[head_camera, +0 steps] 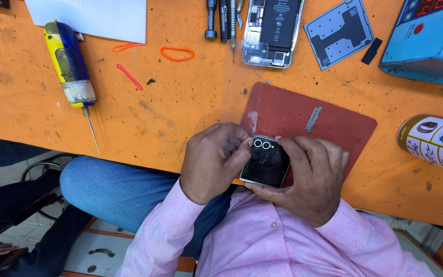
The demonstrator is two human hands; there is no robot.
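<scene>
Currently your right hand [311, 177] grips the phone back panel [266, 163]; your left hand [214, 159] pinches at its lens corner. Opened phone [273, 31] remains unassembled.

Both hands bare, left hand [212, 160] and right hand [311, 177], no rings or gloves visible. Long pale pink shirt sleeves with fine woven texture, cuffs at wrists, small button on shirt front. Blue denim jeans.
</scene>
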